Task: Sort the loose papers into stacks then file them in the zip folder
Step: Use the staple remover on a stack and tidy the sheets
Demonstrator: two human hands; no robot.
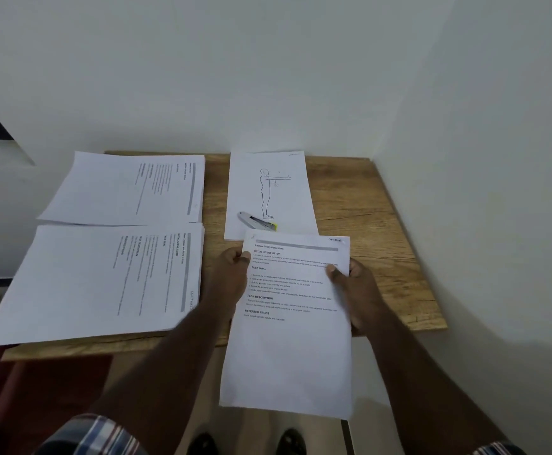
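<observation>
At the left of the wooden desk [366, 205] lie 2 stacks of printed papers, both turned sideways to the viewer; the far stack [126, 188] sits near the wall, and the near stack [103, 280] lies just in front of it, its left corner hanging past the desk's edge; the 2 stacks meet or slightly overlap along their shared edge. Right of them, across a strip of bare wood, a single sheet with a line drawing of a standing figure [268, 188] lies upright to the viewer; a stapler [257, 221], grey with a yellow-green tip, rests on its lower part. In front of that sheet the person holds a printed page [291, 323] with both hands, its top edge covering the drawing sheet's near edge and the stapler's tip, its lower half hanging past the desk's front edge; headings such as "INITIAL SCENE SETUP" and "TASK GOAL" can be read on it. The left hand [233, 270] has its grip closed on the page's upper left edge, fingers curled; the right hand [356, 287] pinches the right edge, thumb on the printed face. Plaid sleeves [94, 435] and 2 dark shoes [292, 441] show at the bottom.
</observation>
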